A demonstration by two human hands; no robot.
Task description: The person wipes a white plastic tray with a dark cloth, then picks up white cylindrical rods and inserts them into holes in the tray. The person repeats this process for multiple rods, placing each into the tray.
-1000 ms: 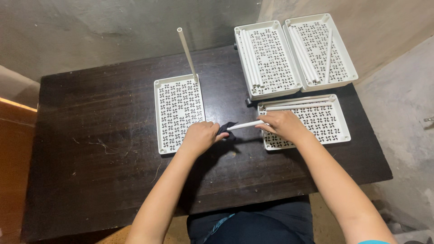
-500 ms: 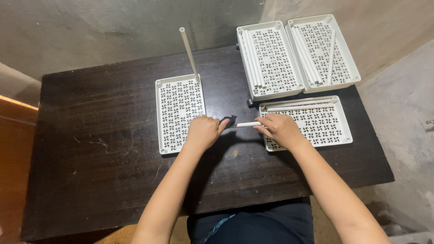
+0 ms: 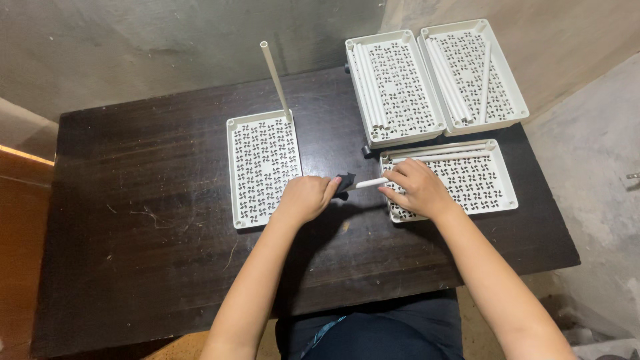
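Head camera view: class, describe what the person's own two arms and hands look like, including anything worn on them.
Both arms are bare from the bottom edge of the picture to the fingers: no sleeves, gloves, watch or rings show on the left hand or the right hand. A sliver of teal cloth shows at the right arm's upper end.

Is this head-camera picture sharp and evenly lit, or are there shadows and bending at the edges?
Head view: mostly sharp, soft even light, no strong glare on the dark table; faint shadows lie beneath the left hand and right hand holding the white tube; the wide lens makes the upright tube lean and the trays splay outward.
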